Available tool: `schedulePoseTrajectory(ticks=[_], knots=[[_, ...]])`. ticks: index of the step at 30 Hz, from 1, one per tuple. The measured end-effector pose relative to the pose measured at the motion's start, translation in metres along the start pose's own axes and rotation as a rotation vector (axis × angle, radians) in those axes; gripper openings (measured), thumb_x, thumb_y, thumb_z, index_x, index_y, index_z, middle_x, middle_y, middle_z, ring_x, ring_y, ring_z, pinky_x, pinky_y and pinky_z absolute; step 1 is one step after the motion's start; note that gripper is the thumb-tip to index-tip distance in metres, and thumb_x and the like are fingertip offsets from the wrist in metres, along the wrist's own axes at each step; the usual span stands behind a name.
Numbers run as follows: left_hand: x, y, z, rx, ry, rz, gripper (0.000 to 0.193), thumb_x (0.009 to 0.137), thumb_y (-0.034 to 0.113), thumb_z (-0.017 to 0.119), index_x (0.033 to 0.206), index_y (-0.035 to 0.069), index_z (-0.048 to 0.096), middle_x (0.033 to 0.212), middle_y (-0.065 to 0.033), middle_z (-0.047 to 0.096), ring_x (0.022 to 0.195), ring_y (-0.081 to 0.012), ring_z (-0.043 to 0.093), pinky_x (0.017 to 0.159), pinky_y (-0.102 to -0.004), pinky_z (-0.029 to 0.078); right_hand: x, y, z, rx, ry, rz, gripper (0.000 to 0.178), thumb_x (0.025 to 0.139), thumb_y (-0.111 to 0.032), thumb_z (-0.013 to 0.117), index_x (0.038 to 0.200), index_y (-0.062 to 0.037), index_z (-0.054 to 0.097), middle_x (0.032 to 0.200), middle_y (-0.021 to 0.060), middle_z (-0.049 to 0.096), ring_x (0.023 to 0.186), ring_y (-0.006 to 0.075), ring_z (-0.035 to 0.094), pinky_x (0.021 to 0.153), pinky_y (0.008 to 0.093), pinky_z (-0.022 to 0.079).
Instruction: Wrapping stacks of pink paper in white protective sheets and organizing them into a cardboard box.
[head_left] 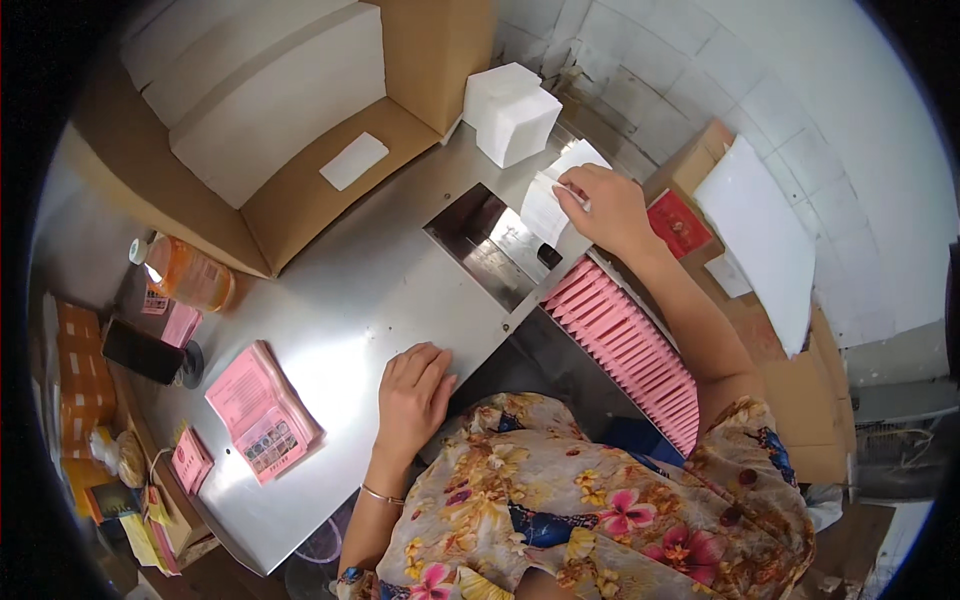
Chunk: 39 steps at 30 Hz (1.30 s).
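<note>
My right hand is at the far right of the metal table, its thumb and fingers closed on thin white paper sheets. Just left of those sheets is a dark rectangular opening in the tabletop, its metal inside shining. My left hand rests on the table's near edge, palm down, fingers loosely bent and holding nothing. Below my right forearm, a long row of folded pink papers stands packed on edge. Farther left lies a stack of pink printed leaflets.
White stacked paper blocks stand behind the opening. An open cardboard box holds more white stacks. An orange bottle, a phone and a small pink packet are at the left. Cardboard boxes line the right side.
</note>
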<state>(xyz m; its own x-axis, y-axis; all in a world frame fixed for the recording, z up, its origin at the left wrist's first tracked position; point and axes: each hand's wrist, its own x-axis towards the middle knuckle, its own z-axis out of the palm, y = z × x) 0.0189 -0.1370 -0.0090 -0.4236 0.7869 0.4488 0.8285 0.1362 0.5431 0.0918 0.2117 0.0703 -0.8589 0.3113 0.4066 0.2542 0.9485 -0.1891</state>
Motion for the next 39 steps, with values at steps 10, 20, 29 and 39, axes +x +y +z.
schedulePoseTrajectory(ticks=[10, 20, 29, 39], knots=[[0.002, 0.028, -0.051, 0.027, 0.073, 0.024, 0.032, 0.078, 0.002, 0.072, 0.11, 0.002, 0.067, 0.104, -0.0123, 0.068, 0.096, -0.0297, 0.066, 0.085, -0.0404, 0.05, 0.01, 0.055, 0.024, 0.006, 0.193, -0.158, 0.037, 0.086, -0.009, 0.06, 0.123, -0.011, 0.066, 0.122, 0.0104, 0.067, 0.114, 0.0314, 0.06, 0.098, 0.0433, 0.046], [-0.115, -0.05, -0.171, 0.586, 0.128, -0.616, 0.028, 0.081, -0.009, 0.057, 0.107, -0.002, 0.062, 0.111, -0.0183, 0.062, 0.104, -0.0414, 0.059, 0.087, -0.0462, 0.048, -0.035, -0.069, 0.0, 0.506, 0.101, -0.371, 0.044, 0.082, 0.003, 0.056, 0.124, 0.0057, 0.064, 0.114, 0.0202, 0.071, 0.099, 0.0316, 0.071, 0.088, 0.0385, 0.054], [-0.043, -0.034, -0.107, 0.454, 0.331, -0.276, 0.017, 0.076, 0.003, 0.066, 0.092, 0.003, 0.06, 0.089, -0.0132, 0.059, 0.082, -0.0325, 0.058, 0.072, -0.0439, 0.047, -0.056, -0.102, 0.041, 0.733, 0.069, -0.255, 0.036, 0.084, 0.003, 0.063, 0.12, 0.0075, 0.066, 0.104, 0.0169, 0.074, 0.094, 0.025, 0.071, 0.082, 0.0334, 0.054], [-0.015, -0.018, -0.013, 0.222, 0.024, -0.16, 0.034, 0.081, 0.007, 0.064, 0.115, 0.002, 0.062, 0.119, -0.0181, 0.06, 0.112, -0.037, 0.058, 0.094, -0.0466, 0.047, -0.065, -0.08, 0.054, 0.692, 0.166, 0.166, 0.021, 0.095, -0.009, 0.066, 0.107, 0.0077, 0.07, 0.097, 0.0122, 0.074, 0.09, 0.0138, 0.067, 0.08, 0.0297, 0.052]])
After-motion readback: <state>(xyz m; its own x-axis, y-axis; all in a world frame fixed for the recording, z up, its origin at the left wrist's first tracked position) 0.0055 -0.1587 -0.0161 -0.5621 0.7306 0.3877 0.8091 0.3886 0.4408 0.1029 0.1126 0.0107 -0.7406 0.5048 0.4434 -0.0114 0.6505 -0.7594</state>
